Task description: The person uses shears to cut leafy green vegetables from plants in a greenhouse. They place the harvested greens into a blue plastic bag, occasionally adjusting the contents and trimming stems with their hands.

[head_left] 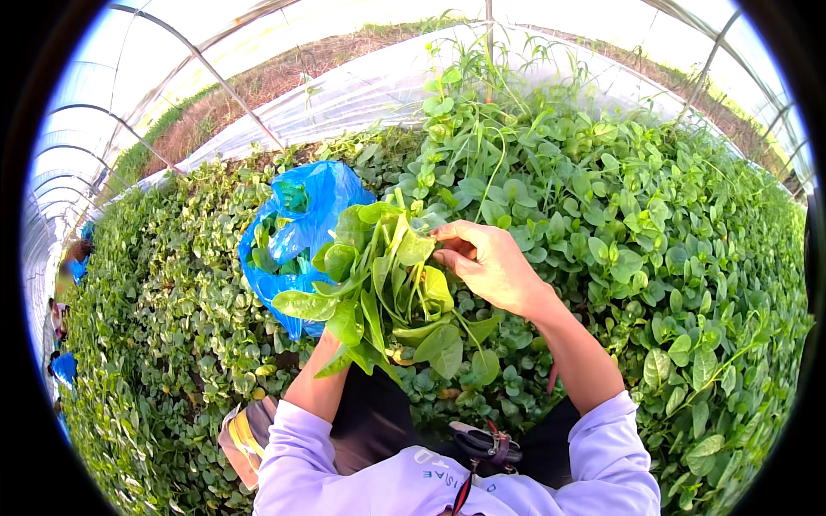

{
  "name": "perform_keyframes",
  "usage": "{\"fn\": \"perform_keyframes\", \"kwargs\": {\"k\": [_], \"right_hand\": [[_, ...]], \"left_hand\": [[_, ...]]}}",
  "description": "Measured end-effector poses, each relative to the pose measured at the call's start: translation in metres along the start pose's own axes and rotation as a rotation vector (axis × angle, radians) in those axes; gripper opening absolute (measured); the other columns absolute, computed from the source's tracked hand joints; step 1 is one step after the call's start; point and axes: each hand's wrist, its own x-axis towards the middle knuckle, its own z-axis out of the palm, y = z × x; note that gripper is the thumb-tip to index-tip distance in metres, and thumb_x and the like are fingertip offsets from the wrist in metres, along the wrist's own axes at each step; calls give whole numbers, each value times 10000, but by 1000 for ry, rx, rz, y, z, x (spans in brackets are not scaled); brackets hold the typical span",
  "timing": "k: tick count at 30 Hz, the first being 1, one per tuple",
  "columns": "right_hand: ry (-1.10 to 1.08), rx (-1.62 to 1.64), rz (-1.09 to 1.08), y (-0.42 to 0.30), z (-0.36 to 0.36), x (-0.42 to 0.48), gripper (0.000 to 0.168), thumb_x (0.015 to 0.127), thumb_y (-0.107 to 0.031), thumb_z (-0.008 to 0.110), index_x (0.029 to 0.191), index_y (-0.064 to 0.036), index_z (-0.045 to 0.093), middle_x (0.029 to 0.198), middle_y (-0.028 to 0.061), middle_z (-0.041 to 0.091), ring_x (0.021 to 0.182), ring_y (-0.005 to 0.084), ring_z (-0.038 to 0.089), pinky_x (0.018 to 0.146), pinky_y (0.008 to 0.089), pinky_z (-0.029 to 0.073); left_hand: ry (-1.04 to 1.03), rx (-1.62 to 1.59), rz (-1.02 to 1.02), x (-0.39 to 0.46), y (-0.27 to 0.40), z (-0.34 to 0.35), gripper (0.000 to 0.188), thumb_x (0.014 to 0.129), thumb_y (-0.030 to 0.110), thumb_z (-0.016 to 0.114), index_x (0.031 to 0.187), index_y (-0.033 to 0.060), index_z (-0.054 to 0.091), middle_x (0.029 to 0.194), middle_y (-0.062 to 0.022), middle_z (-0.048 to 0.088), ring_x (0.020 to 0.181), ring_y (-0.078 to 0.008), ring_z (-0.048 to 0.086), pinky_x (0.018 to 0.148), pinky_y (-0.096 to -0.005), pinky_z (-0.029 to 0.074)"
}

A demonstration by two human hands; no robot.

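Note:
A large bunch of green leafy stems [371, 284] hangs over my left forearm's end; the leaves hide my left hand, so its fingers cannot be seen. My right hand [474, 258] is at the bunch's right side, its thumb and fingertips pinching the edge of a pale green leaf [415, 247]. Just left of and behind the bunch stands a blue plastic bag [342, 187], its mouth gaping, with green leaves [264, 255] inside. A yellowish leaf [437, 289] shows in the bunch, below my right fingertips.
Low leafy plants [187, 303] spread to the left, and taller, denser ones [619, 226] to the right. Plastic sheeting [361, 97] and curved metal hoops [206, 61] enclose the bed. At the far left edge are people [58, 316], partly seen, and blue bags [64, 367].

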Motion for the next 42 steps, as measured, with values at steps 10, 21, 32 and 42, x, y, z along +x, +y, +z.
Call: {"fn": "perform_keyframes", "kwargs": {"k": [10, 21, 32, 42], "right_hand": [[69, 217, -137, 17, 15, -6, 76, 923, -32, 654, 981, -16, 608, 885, -10, 597, 740, 47, 512, 692, 225, 445], [295, -136, -119, 30, -20, -15, 168, 934, -93, 601, 1070, -10, 653, 979, 55, 619, 880, 133, 597, 784, 289, 477], [109, 397, -10, 21, 11, -17, 64, 950, -48, 627, 950, 15, 624, 859, -15, 609, 746, 40, 521, 680, 215, 441], [642, -465, -299, 12, -31, -33, 221, 799, 32, 646, 990, -75, 674, 1099, 92, 601, 1042, 301, 545, 908, 410, 439]], "left_hand": [[-6, 8, -9, -4, 2, -4, 705, 733, 62, 810, 1356, 45, 479, 1298, -107, 572, 1181, -221, 572, 1012, -365, 472], [7, -5, 7, -4, 8, -7, 705, 742, 63, 804, 1364, 45, 474, 1300, -105, 572, 1184, -217, 571, 1014, -362, 470], [4, -10, -5, -6, 1, -4, 704, 750, 65, 798, 1371, 45, 468, 1301, -103, 572, 1187, -213, 569, 1016, -359, 468], [1, -23, 3, -5, 2, -6, 704, 757, 67, 793, 1378, 45, 463, 1302, -101, 572, 1190, -210, 567, 1018, -356, 467]]}}
